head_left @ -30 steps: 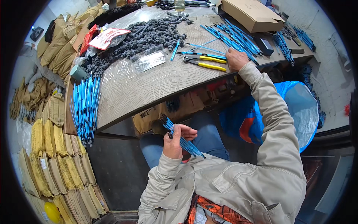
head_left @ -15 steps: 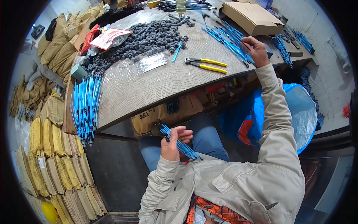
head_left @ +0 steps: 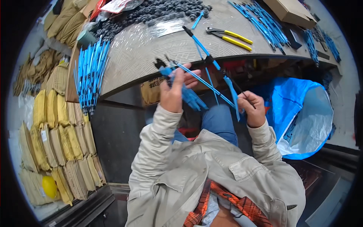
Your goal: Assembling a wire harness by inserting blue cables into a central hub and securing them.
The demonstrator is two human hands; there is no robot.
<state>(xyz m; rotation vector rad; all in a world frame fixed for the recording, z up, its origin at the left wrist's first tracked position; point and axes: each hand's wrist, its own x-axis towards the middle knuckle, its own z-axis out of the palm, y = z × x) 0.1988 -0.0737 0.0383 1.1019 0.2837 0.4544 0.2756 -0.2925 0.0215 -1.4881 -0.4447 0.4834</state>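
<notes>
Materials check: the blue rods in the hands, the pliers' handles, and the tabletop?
Blue rods: thin, glossy blue coating with black tips and joints; probably coated metal or plastic, the core is not visible. Pliers: yellow handles with a smooth sheen, likely a plastic or rubber sleeve over grey metal jaws. Tabletop: matte grey-beige with a woven or embossed pattern, looks like a mat or textured board.

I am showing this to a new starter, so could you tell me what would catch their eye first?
Probably the blue rods: the left hand grips a bunch of blue rods while the right hand holds one long blue rod at lap level. Behind lie yellow-handled pliers on the table, and a blue bag stands on the right.
</notes>
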